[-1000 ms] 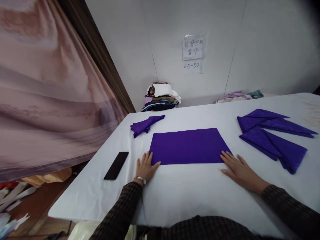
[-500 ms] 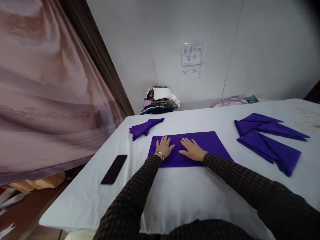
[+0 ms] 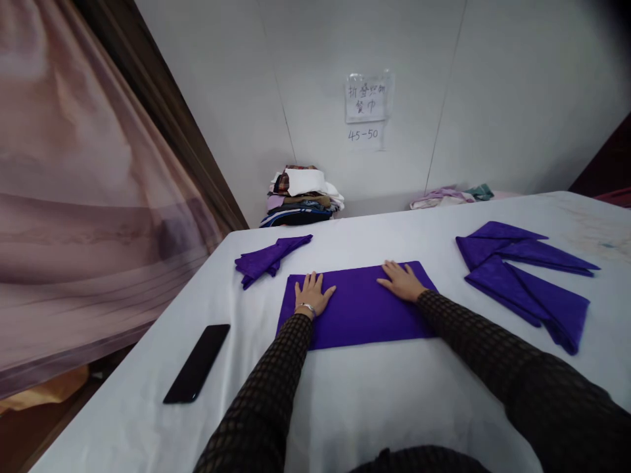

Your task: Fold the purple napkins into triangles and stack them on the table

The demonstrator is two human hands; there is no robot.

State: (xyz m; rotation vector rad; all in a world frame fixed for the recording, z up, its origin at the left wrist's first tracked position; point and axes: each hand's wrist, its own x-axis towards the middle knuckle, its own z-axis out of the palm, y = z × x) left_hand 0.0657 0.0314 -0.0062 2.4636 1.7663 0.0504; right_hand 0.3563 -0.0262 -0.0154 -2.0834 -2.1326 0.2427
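Note:
A purple cloth napkin (image 3: 362, 309), folded to a wide rectangle, lies flat on the white-covered table (image 3: 374, 401) in front of me. My left hand (image 3: 313, 294) rests palm down on its left part, fingers spread, a silver bracelet at the wrist. Flat on the napkin's upper right part lies my right hand (image 3: 401, 280), its fingers also stretched out. Neither hand grips anything. The sleeves cover parts of the napkin's left and right edges.
A folded purple napkin (image 3: 271, 258) lies at the back left. More folded purple napkins (image 3: 530, 289) lie to the right. A black phone (image 3: 197, 364) is at the left. Behind the table are a clothes stack (image 3: 300, 197) and a wall sign (image 3: 365, 98). A pink curtain (image 3: 98, 197) hangs left.
My right hand has slid right across the napkin, away from the left hand, which stays on the left part. The view has shifted slightly.

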